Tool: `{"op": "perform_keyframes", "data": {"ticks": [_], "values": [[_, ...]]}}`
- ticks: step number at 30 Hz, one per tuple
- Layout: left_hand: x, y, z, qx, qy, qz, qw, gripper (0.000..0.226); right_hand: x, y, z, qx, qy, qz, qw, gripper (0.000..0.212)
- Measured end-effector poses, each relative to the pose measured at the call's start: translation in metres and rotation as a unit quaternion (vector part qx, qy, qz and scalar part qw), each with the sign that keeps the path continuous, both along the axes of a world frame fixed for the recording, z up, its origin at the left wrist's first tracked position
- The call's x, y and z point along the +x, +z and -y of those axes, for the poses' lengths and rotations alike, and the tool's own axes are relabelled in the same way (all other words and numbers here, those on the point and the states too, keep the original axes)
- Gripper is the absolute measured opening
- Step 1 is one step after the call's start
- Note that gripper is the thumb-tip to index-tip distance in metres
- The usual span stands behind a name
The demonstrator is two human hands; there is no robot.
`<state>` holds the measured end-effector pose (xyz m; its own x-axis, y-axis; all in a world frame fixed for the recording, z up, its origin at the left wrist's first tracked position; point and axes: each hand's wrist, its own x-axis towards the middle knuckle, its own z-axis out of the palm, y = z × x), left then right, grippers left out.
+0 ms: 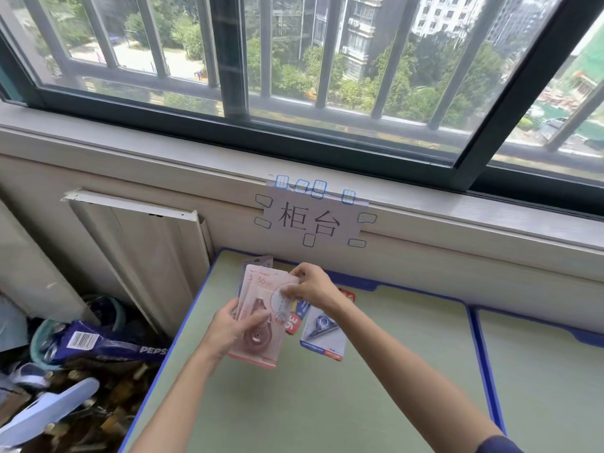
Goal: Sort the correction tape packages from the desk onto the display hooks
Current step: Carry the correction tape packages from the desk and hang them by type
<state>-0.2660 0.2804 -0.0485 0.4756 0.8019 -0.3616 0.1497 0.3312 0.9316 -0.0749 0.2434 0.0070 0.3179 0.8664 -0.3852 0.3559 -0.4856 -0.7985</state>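
Note:
My left hand [228,328] grips a stack of pink correction tape packages [261,322] from the left side, thumb across the front one, above the green desk [310,403]. A grey package [258,261] shows behind the stack's top. My right hand [310,284] pinches the top right edge of the front pink package. A blue correction tape package [323,335] lies flat on the desk just right of the stack, with a red-labelled one [292,323] partly under it. No display hooks are in view.
A paper sign [310,220] is taped to the wall under the window sill. A second green desk [539,371] adjoins on the right. Left of the desk, the floor holds a Pepsi wrapper [111,346], a light blue slipper [49,410] and clutter.

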Motion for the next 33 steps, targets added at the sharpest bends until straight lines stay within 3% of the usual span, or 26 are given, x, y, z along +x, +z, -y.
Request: {"op": "perform_keyframes", "data": {"ticks": [4, 7, 11, 14, 17, 22, 26, 30, 33], "values": [[-0.009, -0.003, 0.000, -0.003, 0.024, -0.007, 1.000, 0.072, 0.025, -0.017, 0.002, 0.008, -0.049, 0.073, 0.996, 0.039], [-0.018, -0.009, -0.003, -0.004, 0.059, -0.017, 0.998, 0.046, 0.056, -0.045, 0.008, -0.109, -0.115, 0.144, 0.977, 0.059], [-0.026, -0.014, -0.003, -0.009, 0.091, -0.030, 0.995, 0.026, 0.073, -0.090, 0.016, -0.291, -0.156, 0.133, 0.935, 0.089], [-0.030, -0.018, -0.004, -0.016, 0.108, -0.028, 0.994, 0.027, 0.065, -0.104, 0.019, -0.332, -0.218, 0.155, 0.905, 0.097], [-0.030, -0.017, -0.004, -0.019, 0.116, -0.027, 0.993, 0.028, 0.065, -0.108, 0.018, -0.351, -0.251, 0.104, 0.896, 0.106], [-0.029, -0.018, -0.007, -0.012, 0.114, -0.022, 0.993, 0.030, 0.086, -0.123, 0.036, -0.288, -0.283, 0.053, 0.913, 0.082], [-0.026, -0.021, -0.007, -0.021, 0.113, -0.018, 0.993, 0.036, 0.082, -0.084, 0.038, -0.097, -0.325, -0.051, 0.939, 0.066], [-0.018, -0.019, -0.003, -0.021, 0.117, -0.018, 0.993, 0.033, 0.036, -0.031, 0.036, 0.034, -0.222, -0.263, 0.938, 0.012], [-0.013, -0.014, -0.002, -0.028, 0.120, -0.002, 0.992, 0.036, -0.003, -0.017, 0.030, 0.027, -0.129, -0.333, 0.934, 0.017]]}}
